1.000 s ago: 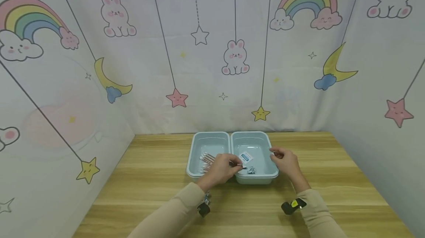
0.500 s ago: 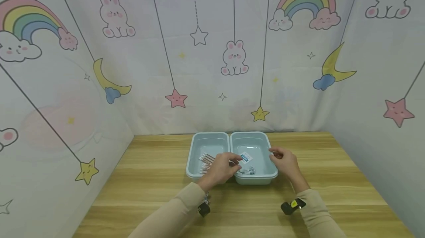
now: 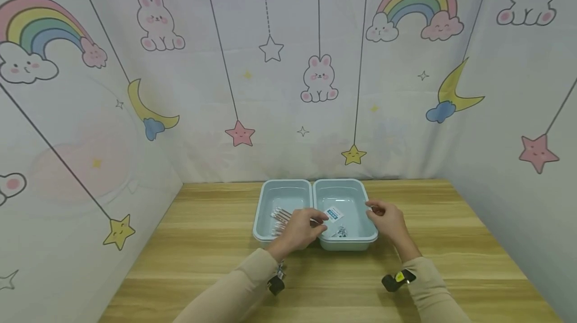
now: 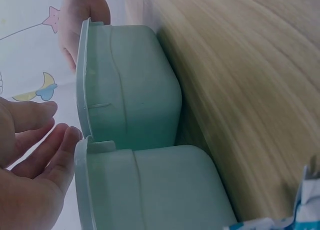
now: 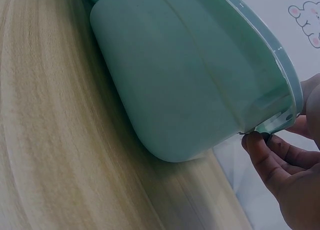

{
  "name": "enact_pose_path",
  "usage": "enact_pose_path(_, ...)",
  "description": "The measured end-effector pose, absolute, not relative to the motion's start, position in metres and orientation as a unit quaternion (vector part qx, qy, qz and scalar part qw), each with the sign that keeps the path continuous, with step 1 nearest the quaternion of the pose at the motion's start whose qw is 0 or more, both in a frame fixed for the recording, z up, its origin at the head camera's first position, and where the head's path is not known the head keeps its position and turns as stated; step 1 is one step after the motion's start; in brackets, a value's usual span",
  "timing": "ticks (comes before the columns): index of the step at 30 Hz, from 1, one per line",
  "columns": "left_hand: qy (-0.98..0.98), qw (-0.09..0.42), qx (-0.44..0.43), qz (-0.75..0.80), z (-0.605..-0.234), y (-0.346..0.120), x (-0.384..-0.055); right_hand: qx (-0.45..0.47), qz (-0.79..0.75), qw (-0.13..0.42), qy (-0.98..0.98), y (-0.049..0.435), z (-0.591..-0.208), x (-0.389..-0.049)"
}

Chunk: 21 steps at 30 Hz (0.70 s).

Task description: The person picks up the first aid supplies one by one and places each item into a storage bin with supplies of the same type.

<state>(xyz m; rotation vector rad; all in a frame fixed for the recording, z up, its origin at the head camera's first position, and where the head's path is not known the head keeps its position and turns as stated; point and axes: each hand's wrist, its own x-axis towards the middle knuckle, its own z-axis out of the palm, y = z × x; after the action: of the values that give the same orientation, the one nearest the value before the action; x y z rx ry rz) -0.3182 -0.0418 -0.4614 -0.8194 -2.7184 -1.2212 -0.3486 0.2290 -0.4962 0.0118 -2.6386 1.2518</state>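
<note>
My left hand (image 3: 303, 228) hovers over the meeting rims of two pale blue plastic bins, thumb and fingers apart and holding nothing. The left wrist view shows those parted fingers (image 4: 64, 155) beside the rims. In the left bin (image 3: 258, 213) lie several thin brown sticks with whitish ends (image 3: 280, 215), partly behind my hand. The right bin (image 3: 346, 245) contains a white packet with blue print (image 3: 334, 214) and a small crumpled silvery-blue packet (image 3: 341, 232). My right hand (image 3: 388, 220) grips the right bin's right rim; its fingertips are partly hidden behind the rim in the right wrist view.
The bins stand side by side on a wood-grain table (image 3: 203, 263), close to a white curtain (image 3: 203, 157) printed with rabbits, stars and rainbows. Patterned walls flank the table. A silvery-blue packet (image 4: 307, 210) shows at the left wrist view's corner.
A second ago my left hand pinched a small, thin thing with a dark tip over the right bin. Its fingers have since parted and let go. My right hand has stayed at the rim.
</note>
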Motion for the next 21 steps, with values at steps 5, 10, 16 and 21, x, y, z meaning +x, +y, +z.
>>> enact_pose_path(5,-0.878,0.037,-0.271,-0.393,-0.461,-0.045,-0.314,0.001,0.423,0.111,-0.900,0.228,-0.495,-0.347)
enact_pose_path(10,-0.874,0.051,-0.282,-0.392,-0.461,-0.049,-0.311,-0.001,0.423,0.113,-0.899,0.228,-0.493,-0.346)
enact_pose_path(16,-0.866,0.058,-0.296,-0.399,-0.462,-0.057,-0.304,0.000,0.424,0.108,-0.899,0.228,-0.495,-0.346)
enact_pose_path(21,-0.850,0.054,-0.304,-0.428,-0.462,-0.067,-0.297,0.007,0.424,0.115,-0.898,0.229,-0.496,-0.347)
